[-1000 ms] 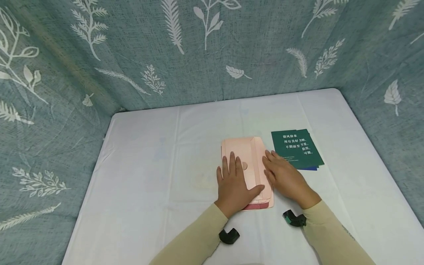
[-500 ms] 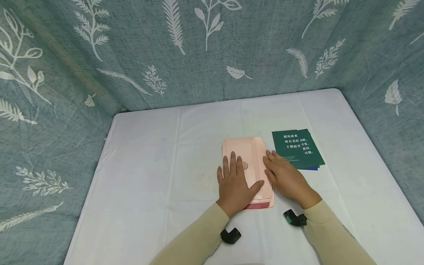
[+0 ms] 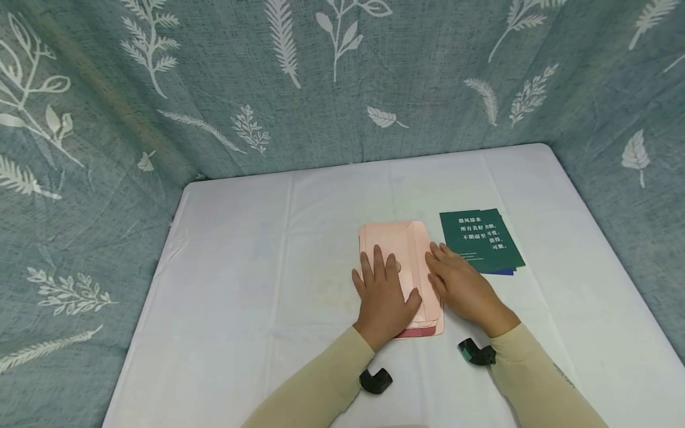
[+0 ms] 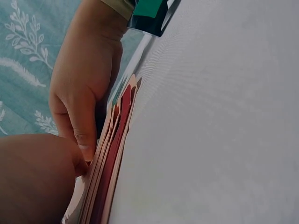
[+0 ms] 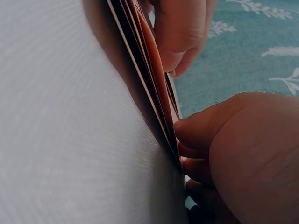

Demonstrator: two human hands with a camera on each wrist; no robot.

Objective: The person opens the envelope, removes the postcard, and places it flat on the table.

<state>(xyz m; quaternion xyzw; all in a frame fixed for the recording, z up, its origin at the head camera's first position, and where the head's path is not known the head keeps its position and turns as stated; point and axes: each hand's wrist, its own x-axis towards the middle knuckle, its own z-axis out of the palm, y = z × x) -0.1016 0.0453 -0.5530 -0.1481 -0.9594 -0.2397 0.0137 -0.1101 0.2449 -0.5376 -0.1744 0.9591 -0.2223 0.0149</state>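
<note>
A stack of pale pink envelopes [image 3: 390, 235] lies on the white table in the head view, with a dark red envelope [image 3: 414, 333] low in the stack and peeking out at the near end. My left hand [image 3: 386, 304] rests palm down on the top envelope, fingers spread, and covers its lower left part. Along the stack's right edge my right hand [image 3: 468, 291] lies with fairly straight fingers, their tips touching that edge. Several layered edges [image 4: 105, 163] show in the left wrist view. The right wrist view has slight gaps between the layers, beside the right fingertips [image 5: 184, 133].
Green cards [image 3: 465, 238] with white printed characters overlap at the right, just beyond the right hand. A strip of blue [image 3: 502, 272] shows under them. A teal curtain [image 3: 321, 119] with leaf prints hangs behind the white tabletop [image 3: 230, 267].
The left hand has slid slightly right and toward the near side on the envelope, its fingers a bit more spread and its thumb drawn in. The right hand stays at the edge.
</note>
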